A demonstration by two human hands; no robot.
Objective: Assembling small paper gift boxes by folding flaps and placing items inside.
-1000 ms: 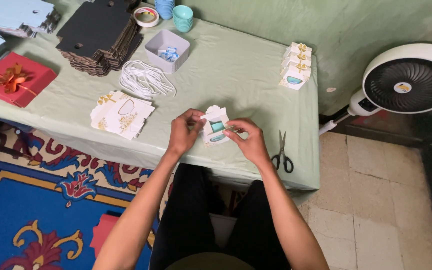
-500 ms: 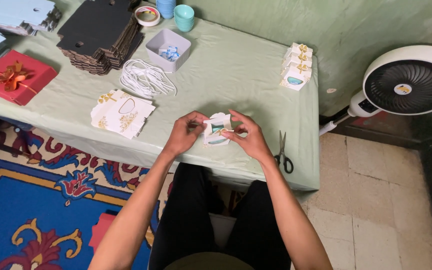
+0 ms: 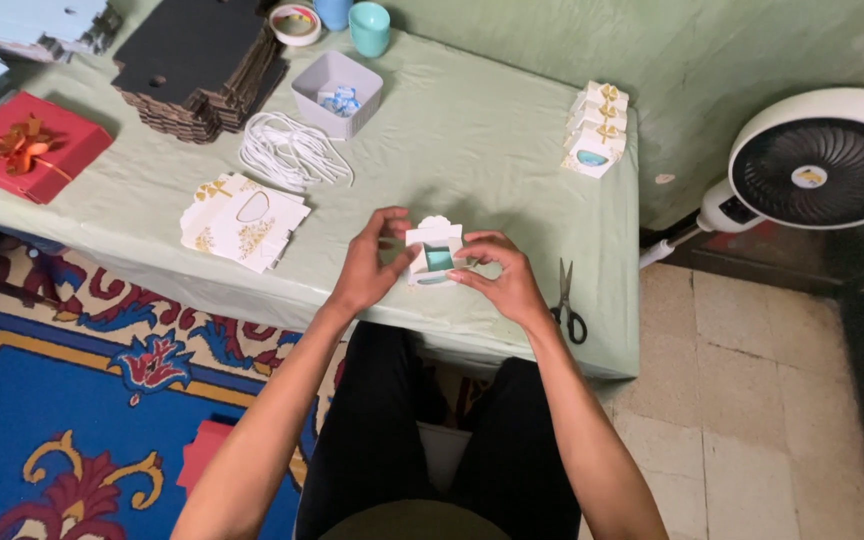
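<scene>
While a second ago the card was a flatter piece between the fingers, the head view now shows it squared up into a small white favour box [image 3: 434, 252] with a teal window, held over the near edge of the green-covered table [image 3: 492, 140]. Left hand [image 3: 370, 262] pinches its left side; right hand [image 3: 504, 278] grips the right. Scissors [image 3: 567, 300] lie just beside.
</scene>
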